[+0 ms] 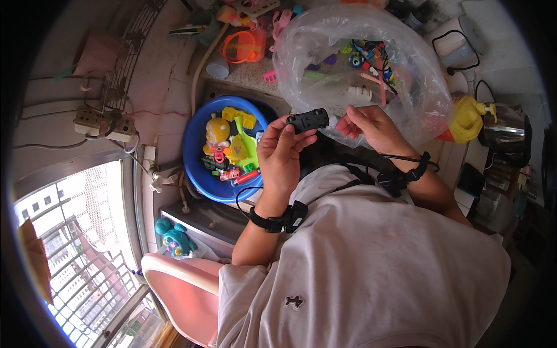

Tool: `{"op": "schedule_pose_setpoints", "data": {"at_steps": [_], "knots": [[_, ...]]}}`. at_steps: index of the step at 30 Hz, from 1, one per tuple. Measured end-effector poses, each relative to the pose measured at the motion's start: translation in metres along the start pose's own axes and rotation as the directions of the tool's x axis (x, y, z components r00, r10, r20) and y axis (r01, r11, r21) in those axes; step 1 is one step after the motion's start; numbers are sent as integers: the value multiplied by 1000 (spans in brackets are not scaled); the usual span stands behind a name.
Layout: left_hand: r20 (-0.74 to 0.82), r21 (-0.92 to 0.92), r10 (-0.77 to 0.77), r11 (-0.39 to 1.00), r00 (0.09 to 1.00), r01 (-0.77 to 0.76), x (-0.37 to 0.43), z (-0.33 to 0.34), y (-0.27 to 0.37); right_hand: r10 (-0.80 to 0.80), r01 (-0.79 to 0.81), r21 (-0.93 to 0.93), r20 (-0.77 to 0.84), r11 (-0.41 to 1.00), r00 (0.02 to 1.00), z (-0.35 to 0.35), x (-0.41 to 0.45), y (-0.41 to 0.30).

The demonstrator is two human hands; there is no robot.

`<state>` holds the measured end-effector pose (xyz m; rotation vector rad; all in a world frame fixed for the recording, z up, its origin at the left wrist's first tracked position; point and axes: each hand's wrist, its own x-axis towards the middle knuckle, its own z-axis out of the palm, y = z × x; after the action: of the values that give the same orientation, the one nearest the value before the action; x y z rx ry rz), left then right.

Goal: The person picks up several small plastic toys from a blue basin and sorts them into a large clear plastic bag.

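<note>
A small black toy car (307,120) is pinched in my left hand (280,161), its underside turned towards me. To its right, my right hand (373,128) is raised with fingers curled and the thumb up; I cannot tell whether anything thin is between them. Just beyond that hand lies a large clear plastic bag (300,56), spread wide, with several small toys and plastic pieces in it. A blue plastic basin (190,169) stands left of the car. It holds a yellow toy figure (217,130), a lime-green plastic toy (249,148), yellow pieces and other small toys.
The basin sits over a metal sink (204,224), near a wall tap (159,179). An orange plastic container (252,45) and loose toys lie behind. A yellow pump bottle (465,119) and a steel kettle (507,135) stand at right. A pink chair (182,287) is at lower left.
</note>
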<state>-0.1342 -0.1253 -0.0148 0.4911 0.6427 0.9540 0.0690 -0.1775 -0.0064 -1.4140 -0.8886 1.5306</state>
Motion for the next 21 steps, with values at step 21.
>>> {"op": "schedule_pose_setpoints", "data": {"at_steps": [21], "knots": [[-863, 247, 69, 922, 500, 299, 2, -303, 23, -457, -26, -923, -214, 383, 864, -92, 53, 84]]}}
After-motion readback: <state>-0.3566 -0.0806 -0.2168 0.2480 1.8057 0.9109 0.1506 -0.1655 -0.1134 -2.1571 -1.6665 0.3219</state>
